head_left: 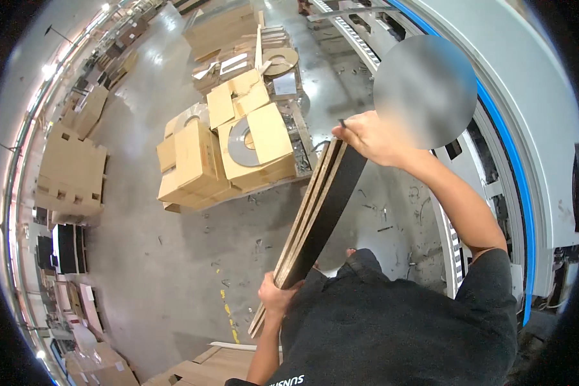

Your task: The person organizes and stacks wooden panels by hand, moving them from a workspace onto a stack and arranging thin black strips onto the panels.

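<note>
A bundle of long, narrow, black-faced boards with raw brown edges (331,209) is up off the floor in front of the person's dark shirt (399,328), slanting from near left to far right. At least two layers show along the edge; the exact count is hard to tell. The step in hand looks like supporting and steadying this bundle with both hands.

The left hand (278,293) is closed around the bundle toward its near end, a short piece of which juts out past the grip. The right hand (370,136) is clasped over the far end; some of its fingers are hidden, so how far they wrap beneath cannot be told. A blurred patch covers what lies just right of that hand.

On the left, beyond the boards, stand opened tan cardboard boxes (190,161), one with a flat grey ring-shaped coil (236,145) on top. On the right runs a pale grey machine (527,96) edged by a long blue strip (511,154). Scraps litter the grey concrete floor (167,257).

A next move would seem to call for both hands to turn or shift together, pressing the layers evenly, since loose boards could slide lengthwise over one another.
</note>
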The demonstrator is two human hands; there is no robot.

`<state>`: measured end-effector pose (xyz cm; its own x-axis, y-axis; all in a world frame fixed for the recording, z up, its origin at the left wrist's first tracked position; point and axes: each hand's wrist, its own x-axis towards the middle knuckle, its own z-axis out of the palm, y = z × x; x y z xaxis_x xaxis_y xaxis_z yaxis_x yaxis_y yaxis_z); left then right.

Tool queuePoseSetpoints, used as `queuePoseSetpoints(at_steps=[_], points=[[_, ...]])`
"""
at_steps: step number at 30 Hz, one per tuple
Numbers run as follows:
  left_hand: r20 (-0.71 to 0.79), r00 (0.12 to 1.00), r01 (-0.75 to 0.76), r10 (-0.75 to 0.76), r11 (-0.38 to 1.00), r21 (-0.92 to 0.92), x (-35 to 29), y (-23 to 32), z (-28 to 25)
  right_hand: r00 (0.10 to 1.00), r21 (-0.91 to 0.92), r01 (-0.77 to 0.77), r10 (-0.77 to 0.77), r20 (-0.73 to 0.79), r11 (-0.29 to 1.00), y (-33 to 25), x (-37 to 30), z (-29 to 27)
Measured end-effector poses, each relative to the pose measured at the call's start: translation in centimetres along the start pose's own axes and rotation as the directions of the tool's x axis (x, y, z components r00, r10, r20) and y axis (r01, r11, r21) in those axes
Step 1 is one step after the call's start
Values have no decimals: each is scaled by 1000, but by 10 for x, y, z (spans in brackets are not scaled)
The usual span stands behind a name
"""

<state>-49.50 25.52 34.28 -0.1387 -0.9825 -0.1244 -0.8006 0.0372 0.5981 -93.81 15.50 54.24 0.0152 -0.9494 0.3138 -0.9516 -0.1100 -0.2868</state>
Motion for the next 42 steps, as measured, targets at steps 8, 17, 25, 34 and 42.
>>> queuePoseSetpoints(at_steps=[8,17,25,34,42], points=[[-47,999,-10,2,986,-169,85,-46,-44,836,-191,-459,348,-425,868,165,112,-9],[-162,987,5,-20,995,-95,169,-102,-77,957,73,-132,108,269,989,-133,234,32],[-209,970,-116,121,993,35,205,-105,-71,886,79,-317,265,381,945,-70,243,111],[-162,959,-205,231,965,161,238,-76,-57,696,372,-711,522,494,596,6,227,133],[-90,963,-230,252,951,206,276,-25,-40,751,-104,-258,267,604,961,41,277,108]])
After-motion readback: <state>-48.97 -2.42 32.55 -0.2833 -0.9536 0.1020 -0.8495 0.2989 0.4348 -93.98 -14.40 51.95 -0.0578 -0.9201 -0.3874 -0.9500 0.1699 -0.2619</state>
